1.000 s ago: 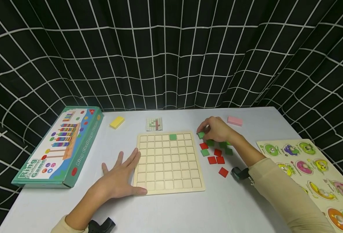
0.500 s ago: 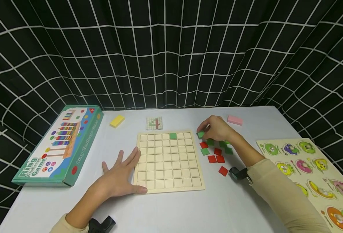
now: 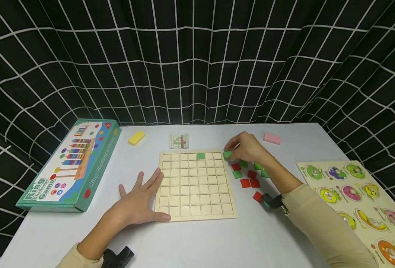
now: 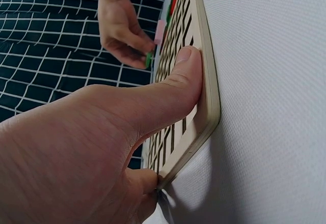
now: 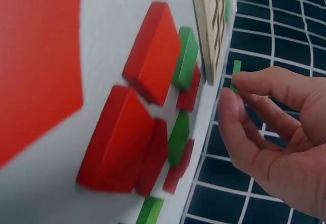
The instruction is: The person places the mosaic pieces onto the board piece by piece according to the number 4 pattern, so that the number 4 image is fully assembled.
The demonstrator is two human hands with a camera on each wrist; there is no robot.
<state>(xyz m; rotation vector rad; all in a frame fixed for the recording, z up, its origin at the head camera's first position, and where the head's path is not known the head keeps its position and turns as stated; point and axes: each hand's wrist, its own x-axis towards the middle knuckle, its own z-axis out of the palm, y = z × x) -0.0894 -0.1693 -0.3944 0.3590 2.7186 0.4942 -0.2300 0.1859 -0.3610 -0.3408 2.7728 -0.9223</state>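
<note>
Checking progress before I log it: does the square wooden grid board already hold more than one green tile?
No. The wooden grid board shows one green tile in its top row; the right hand pinches another green tile beside the board.

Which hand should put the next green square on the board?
Probably the right hand: it already pinches a green tile beside the grid board. The left hand lies flat, steadying the board's edge.

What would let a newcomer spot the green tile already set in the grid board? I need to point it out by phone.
Find the pale wooden grid board in the middle of the white table. Look along its far row: the green tile sits there, right of centre. It is the only filled cell; the other tiles lie loose off the board's right edge.
</note>
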